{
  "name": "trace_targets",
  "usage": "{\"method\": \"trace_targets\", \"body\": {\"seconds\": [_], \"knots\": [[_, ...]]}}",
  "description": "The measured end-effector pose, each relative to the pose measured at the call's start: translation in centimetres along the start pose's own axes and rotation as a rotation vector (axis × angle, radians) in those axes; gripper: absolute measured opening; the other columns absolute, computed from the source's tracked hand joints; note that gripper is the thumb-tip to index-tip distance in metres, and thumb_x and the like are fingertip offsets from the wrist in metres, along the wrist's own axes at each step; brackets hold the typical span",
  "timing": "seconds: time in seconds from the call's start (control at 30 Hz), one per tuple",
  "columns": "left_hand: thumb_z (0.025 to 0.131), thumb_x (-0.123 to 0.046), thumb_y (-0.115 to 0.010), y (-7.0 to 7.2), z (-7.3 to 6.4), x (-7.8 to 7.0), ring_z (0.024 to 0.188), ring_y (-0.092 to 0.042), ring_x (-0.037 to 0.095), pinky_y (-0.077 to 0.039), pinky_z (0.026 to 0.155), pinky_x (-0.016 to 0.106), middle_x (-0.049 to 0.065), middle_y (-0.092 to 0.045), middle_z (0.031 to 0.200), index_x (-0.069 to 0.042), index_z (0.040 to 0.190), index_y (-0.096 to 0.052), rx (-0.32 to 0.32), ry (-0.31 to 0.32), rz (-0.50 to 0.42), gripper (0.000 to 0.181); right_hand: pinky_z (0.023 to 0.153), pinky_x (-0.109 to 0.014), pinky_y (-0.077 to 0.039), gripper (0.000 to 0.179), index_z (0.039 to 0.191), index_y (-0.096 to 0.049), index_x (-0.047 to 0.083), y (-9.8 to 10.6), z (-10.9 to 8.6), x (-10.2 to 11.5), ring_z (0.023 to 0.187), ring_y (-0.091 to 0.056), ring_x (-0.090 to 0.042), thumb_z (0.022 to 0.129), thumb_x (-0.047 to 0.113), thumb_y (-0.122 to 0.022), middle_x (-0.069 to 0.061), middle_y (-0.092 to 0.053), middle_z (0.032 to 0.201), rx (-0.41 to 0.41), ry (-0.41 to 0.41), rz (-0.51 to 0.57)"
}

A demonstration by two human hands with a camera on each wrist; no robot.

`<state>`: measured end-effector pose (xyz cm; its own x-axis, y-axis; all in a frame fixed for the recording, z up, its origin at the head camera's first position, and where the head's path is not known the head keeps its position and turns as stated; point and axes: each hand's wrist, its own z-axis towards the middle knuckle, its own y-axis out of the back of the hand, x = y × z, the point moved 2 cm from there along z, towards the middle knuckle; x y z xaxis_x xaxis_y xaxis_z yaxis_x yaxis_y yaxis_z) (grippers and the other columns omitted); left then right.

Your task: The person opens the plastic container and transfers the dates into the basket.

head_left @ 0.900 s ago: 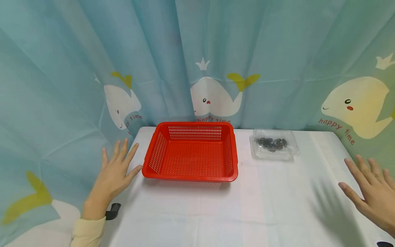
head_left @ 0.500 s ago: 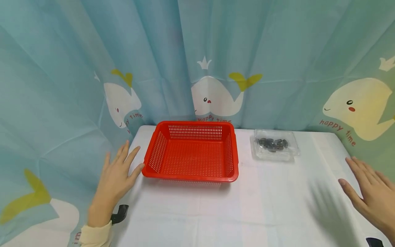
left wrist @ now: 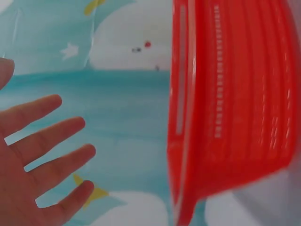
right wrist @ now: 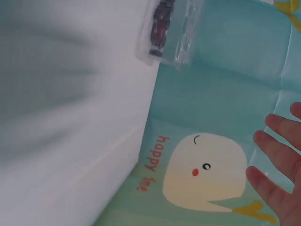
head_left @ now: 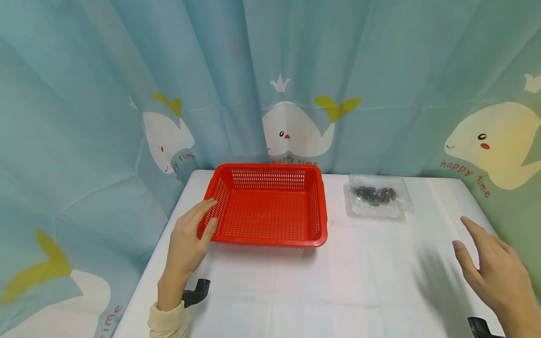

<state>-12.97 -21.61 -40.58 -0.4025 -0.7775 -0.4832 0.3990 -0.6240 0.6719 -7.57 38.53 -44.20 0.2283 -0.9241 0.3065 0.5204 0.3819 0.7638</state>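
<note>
A red plastic basket [head_left: 264, 213] with slotted walls stands on the white table, nothing inside it. My left hand [head_left: 188, 239] overlaps the basket's left rim in the head view. In the left wrist view that hand [left wrist: 47, 160] shows spread fingers, with a gap between them and the basket [left wrist: 235, 94]. Toward the back right sits a clear plastic box [head_left: 378, 195] holding several small dark round pieces. My right hand [head_left: 494, 267] hovers over the table's right side, fingers extended and holding nothing. The right wrist view shows its fingers [right wrist: 277, 150] well apart from the box [right wrist: 162, 33].
A white cloth covers the table [head_left: 338, 286]. Blue-green curtains [head_left: 380, 70] printed with white whales hang along its back and both sides. Black wrist mounts show at the left wrist [head_left: 197, 292] and the right wrist [head_left: 479, 327].
My left hand has moved right, from beside the basket to its left rim, its fingers drawing closer together. My right hand has shifted slightly left. The basket and box stay in place.
</note>
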Motion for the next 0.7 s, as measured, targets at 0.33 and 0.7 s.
{"method": "trace_targets", "body": {"seconds": [0.33, 0.7], "knots": [[0.099, -0.014, -0.065, -3.7, -0.4, -2.9, 0.13, -0.06, 0.025, -0.048, 0.111, 0.051, 0.005, -0.07, 0.136, -0.013, 0.136, -0.068, 0.008, 0.004, -0.224, 0.037, 0.126, -0.053, -0.032, 0.05, 0.154, -0.053, 0.016, -1.6, -0.2, 1.6, 0.11, -0.056, -0.065, 0.105, 0.023, -0.054, -0.038, -0.062, 0.13, -0.122, -0.09, 0.078], [0.104, -0.011, -0.058, -8.4, -0.4, -7.6, 0.119, -0.066, 0.023, -0.055, 0.1, 0.043, 0.004, -0.073, 0.128, -0.015, 0.135, -0.065, 0.131, -0.028, -0.558, 0.032, 0.123, -0.017, -0.027, 0.045, 0.148, -0.059, 0.013, -3.3, 0.7, 3.3, 0.106, -0.055, -0.064, 0.104, 0.021, -0.054, -0.032, -0.063, 0.135, -0.21, -0.068, 0.189]]}}
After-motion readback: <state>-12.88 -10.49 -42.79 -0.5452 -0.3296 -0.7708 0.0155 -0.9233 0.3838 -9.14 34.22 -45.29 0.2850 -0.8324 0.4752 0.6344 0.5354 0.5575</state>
